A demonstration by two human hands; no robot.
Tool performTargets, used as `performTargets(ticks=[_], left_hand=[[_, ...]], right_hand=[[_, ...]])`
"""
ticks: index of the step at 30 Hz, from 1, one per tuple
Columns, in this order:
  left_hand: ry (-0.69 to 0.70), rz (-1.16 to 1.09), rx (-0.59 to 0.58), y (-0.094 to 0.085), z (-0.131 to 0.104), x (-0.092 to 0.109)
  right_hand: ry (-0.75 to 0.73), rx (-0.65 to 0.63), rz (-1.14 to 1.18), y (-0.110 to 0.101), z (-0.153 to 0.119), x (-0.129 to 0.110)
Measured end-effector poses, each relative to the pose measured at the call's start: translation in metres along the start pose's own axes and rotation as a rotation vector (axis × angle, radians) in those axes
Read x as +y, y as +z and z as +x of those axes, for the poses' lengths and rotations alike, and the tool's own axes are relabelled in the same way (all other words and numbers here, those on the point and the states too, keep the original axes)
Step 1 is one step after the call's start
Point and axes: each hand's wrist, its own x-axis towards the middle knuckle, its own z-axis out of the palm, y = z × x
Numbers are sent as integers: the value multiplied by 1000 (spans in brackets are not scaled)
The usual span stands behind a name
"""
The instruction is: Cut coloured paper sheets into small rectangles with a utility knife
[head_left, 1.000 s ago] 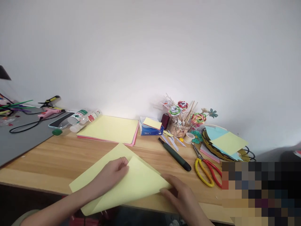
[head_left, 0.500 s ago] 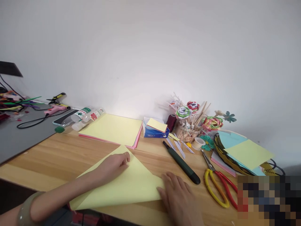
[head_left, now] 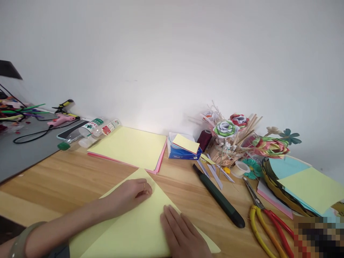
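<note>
A large sheet of yellow paper [head_left: 134, 233], folded over at a slant, lies on the wooden table at the near side, one corner pointing to the wall. My left hand [head_left: 133, 193] rests on it just below that far corner, fingers curled in and a ring on one of them; nothing shows inside them. Flat on the sheet's right part lies my right hand [head_left: 184, 233], fingers stretched out toward its slanting right edge. To the right of the sheet are a dark green box cutter [head_left: 220, 199] and scissors [head_left: 258, 211] with yellow and red handles.
Behind the sheet lies a stack of coloured paper [head_left: 129, 147], beside a blue tissue box [head_left: 182, 154]. Paper flowers [head_left: 225, 128] and sticks stand at the back right. Plastic bottles [head_left: 92, 125] lie back left, near a pink glue gun [head_left: 61, 120]. More paper [head_left: 311, 186] lies far right.
My right hand has moved left from the sheet's right corner onto its surface. The right corner now lies flatter and farther right. My left hand stays near the far corner; the view has shifted slightly.
</note>
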Motion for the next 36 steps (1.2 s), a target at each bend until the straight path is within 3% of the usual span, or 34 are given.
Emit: performTargets(ticks=[3, 7, 15, 23, 29, 31, 33, 36], left_hand=[[41, 2, 13, 2, -1, -5], [99, 29, 12, 6, -2, -11], [198, 116, 39, 4, -1, -7], [195, 128, 55, 4, -1, -4], [37, 83, 105, 11, -5, -9], [114, 119, 115, 13, -8, -17], [281, 214, 93, 15, -9, -28], [422, 350, 55, 15, -10, -41]], right_hand=[[3, -84, 1, 4, -7, -6], [124, -77, 76, 9, -14, -14], [149, -71, 97, 12, -17, -17], [147, -84, 76, 11, -17, -18], [88, -91, 62, 4, -9, -13], [110, -47, 57, 3, -7, -14], [163, 1, 45, 3, -6, -16], [154, -70, 27, -1, -6, -19]])
